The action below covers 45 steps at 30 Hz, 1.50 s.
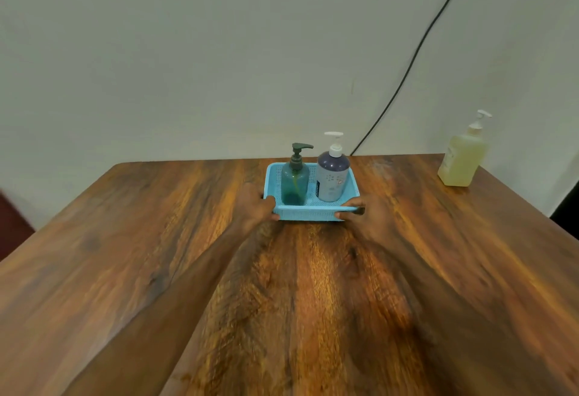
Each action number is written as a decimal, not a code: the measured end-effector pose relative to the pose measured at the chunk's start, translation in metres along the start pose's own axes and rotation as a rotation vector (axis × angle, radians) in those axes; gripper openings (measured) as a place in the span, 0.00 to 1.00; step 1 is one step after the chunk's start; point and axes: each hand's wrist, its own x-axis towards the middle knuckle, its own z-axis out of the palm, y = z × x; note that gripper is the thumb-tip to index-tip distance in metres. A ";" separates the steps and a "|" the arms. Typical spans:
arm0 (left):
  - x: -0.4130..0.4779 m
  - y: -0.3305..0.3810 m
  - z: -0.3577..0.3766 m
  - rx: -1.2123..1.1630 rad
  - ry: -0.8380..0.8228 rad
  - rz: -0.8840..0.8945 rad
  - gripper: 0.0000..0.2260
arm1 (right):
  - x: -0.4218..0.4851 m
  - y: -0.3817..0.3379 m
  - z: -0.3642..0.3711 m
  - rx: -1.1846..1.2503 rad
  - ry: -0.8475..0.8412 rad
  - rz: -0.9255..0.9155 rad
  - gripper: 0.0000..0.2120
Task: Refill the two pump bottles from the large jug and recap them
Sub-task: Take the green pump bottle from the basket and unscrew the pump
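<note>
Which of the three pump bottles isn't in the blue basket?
The pale yellow bottle, standing alone at the far right of the table. The green bottle and purple bottle both stand inside the basket.

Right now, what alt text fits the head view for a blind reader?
Left hand and right hand grip the near rim of a blue basket holding a teal pump bottle and a purple pump bottle, on a wooden table.

Wooden table [94,223], black cable [407,72], pale wall [188,51]
</note>
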 end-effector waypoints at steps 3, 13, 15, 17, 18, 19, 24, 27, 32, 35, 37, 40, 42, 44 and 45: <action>-0.013 0.003 -0.009 -0.018 -0.026 0.006 0.06 | -0.008 -0.008 -0.010 0.002 -0.021 -0.016 0.11; -0.091 -0.011 -0.033 -0.014 -0.152 -0.057 0.07 | -0.086 -0.016 -0.020 -0.107 -0.117 0.027 0.11; -0.103 -0.012 -0.034 -0.034 -0.159 -0.065 0.07 | -0.101 -0.017 -0.021 -0.104 -0.113 0.036 0.12; -0.113 -0.016 -0.034 -0.054 -0.173 -0.071 0.07 | -0.113 -0.017 -0.022 -0.122 -0.098 0.047 0.13; -0.117 -0.020 -0.034 -0.058 -0.186 -0.076 0.07 | -0.118 -0.016 -0.021 -0.134 -0.093 0.045 0.13; -0.122 -0.023 -0.033 -0.058 -0.195 -0.079 0.07 | -0.123 -0.016 -0.021 -0.140 -0.092 0.040 0.13; -0.132 -0.030 -0.031 -0.135 -0.190 -0.081 0.10 | -0.134 -0.018 -0.019 -0.142 -0.094 0.034 0.12; -0.133 -0.032 -0.031 -0.151 -0.190 -0.070 0.14 | -0.137 -0.022 -0.022 -0.146 -0.113 0.039 0.13; -0.135 -0.039 -0.033 -0.030 -0.124 0.052 0.29 | -0.141 -0.047 -0.027 -0.220 0.083 -0.072 0.21; -0.137 -0.045 -0.031 0.023 -0.112 0.156 0.39 | -0.131 -0.072 -0.016 -0.067 0.165 -0.197 0.20; -0.138 -0.046 -0.030 0.060 -0.109 0.193 0.44 | -0.121 -0.092 -0.002 0.003 0.124 -0.178 0.25; -0.141 -0.040 -0.030 0.066 -0.099 0.261 0.39 | -0.104 -0.108 0.024 -0.005 0.035 -0.149 0.31; -0.141 -0.037 -0.031 0.051 -0.103 0.299 0.34 | -0.095 -0.111 0.040 -0.046 -0.002 -0.144 0.33; -0.141 -0.038 -0.033 0.035 -0.113 0.321 0.32 | -0.089 -0.110 0.053 -0.078 -0.010 -0.123 0.32; -0.140 -0.040 -0.033 0.020 -0.115 0.319 0.33 | -0.088 -0.110 0.056 -0.085 -0.005 -0.113 0.31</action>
